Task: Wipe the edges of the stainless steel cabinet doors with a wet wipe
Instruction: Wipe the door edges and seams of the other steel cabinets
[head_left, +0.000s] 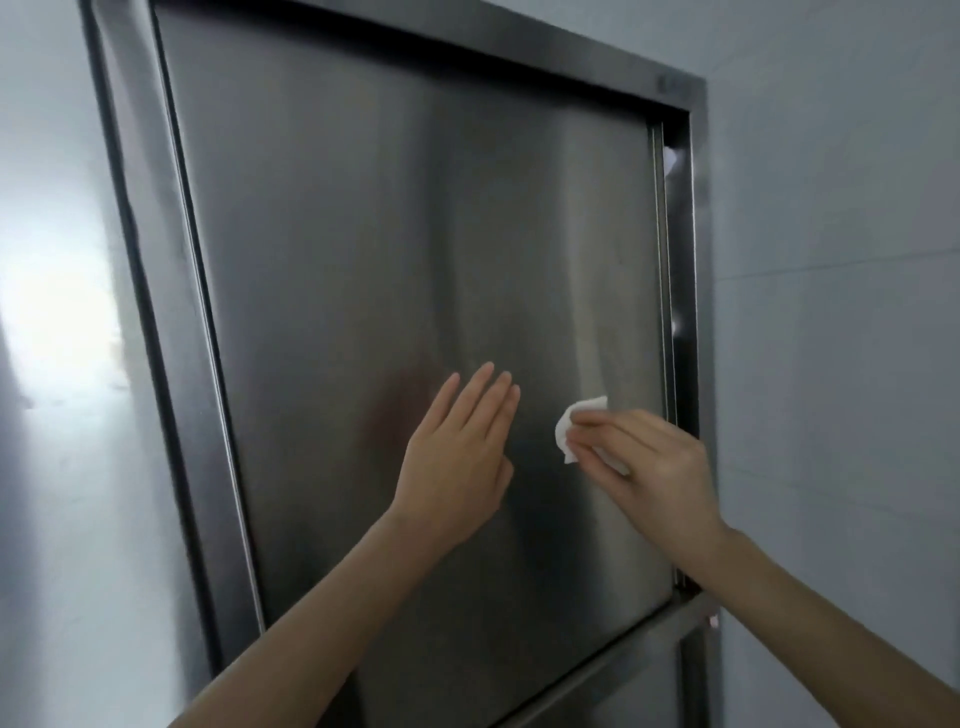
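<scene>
The forearms (311, 623) are reaching up to the cabinet door (389, 234), the left hand (457, 457) lying flat on it with fingers straight. The right hand (654, 467) is pinching the wet wipe (574, 428) against the panel, near the right edge (661, 260). Judging from this, the wipe should be sliding into that seam and running along it under steady pressure.

1. The left forearm (322, 613) is bare along all that shows, slim and smooth, narrowing to the wrist
2. The left grip (457, 457) is seen from the back: a broad back, four long slender fingers (483, 395), a shorter thumb
3. The right forearm (831, 623) is likewise bare and slim
4. The right grip (649, 467) shows its back too, with knuckles and tendon lines faintly marked
5. Nails are too blurred to tell
</scene>
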